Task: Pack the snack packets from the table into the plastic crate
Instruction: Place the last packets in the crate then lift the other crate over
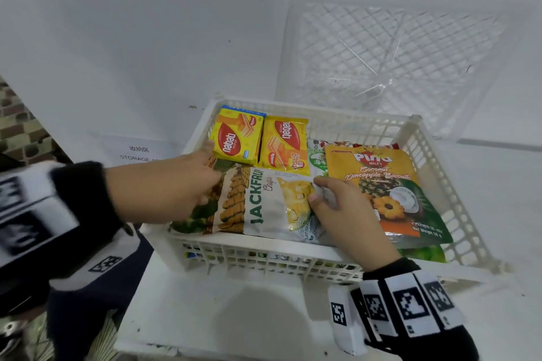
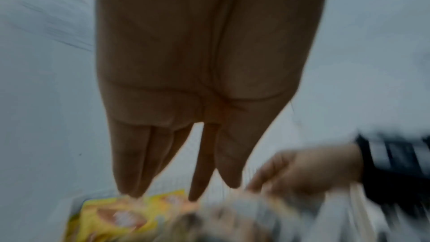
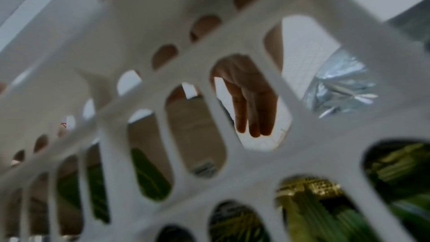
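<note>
A white plastic crate (image 1: 352, 123) on the table holds several snack packets. Two yellow nabati wafer packets (image 1: 237, 138) stand at its far left. A Pina coconut pineapple biscuits bag (image 1: 381, 182) lies on the right, and a jackfruit chips bag (image 1: 258, 202) lies across the front. My left hand (image 1: 202, 182) rests with straight fingers (image 2: 130, 163) on the bag's left end, beside a blurred nabati packet (image 2: 116, 216). My right hand (image 1: 318, 193) pinches the bag's right edge. The right wrist view looks through the crate wall (image 3: 130, 87) at green packets (image 3: 149, 172).
A second white lattice crate (image 1: 390, 53) leans against the wall behind. A paper label reading "STORAGE" (image 1: 137, 152) lies left of the crate. White table surface (image 1: 234, 316) lies in front, and its left edge drops to a tiled floor (image 1: 20, 126).
</note>
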`<control>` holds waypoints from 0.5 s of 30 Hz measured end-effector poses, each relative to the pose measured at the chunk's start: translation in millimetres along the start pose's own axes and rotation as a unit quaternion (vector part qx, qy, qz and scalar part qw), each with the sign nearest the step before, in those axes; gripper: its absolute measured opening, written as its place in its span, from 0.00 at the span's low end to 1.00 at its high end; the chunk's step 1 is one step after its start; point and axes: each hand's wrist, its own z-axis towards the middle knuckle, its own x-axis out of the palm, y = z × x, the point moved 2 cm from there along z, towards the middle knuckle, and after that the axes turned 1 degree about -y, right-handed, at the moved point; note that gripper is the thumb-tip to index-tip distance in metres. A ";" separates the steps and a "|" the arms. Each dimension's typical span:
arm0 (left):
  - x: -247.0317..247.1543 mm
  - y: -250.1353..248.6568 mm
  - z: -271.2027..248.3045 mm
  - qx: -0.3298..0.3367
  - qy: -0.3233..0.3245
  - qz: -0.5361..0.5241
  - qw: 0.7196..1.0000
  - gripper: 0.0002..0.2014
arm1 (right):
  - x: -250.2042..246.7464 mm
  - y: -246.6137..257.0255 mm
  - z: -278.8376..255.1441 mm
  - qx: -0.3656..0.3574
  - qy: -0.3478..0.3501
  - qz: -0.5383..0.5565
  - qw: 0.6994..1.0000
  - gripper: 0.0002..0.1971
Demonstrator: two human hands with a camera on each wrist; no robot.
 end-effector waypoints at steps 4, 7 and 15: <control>-11.8 -6.1 -46.6 0.031 -0.060 -0.209 0.975 0.19 | -4.8 5.7 -6.3 -0.036 -0.050 0.036 0.997 0.16; -1.9 -24.5 -46.1 0.018 -0.171 -0.281 0.944 0.18 | 2.5 17.5 -9.6 -0.098 -0.068 -0.028 0.993 0.16; 42.3 -60.4 19.8 -0.097 -0.059 -0.114 0.987 0.40 | 16.9 30.9 -10.2 -0.143 0.047 -0.118 0.982 0.23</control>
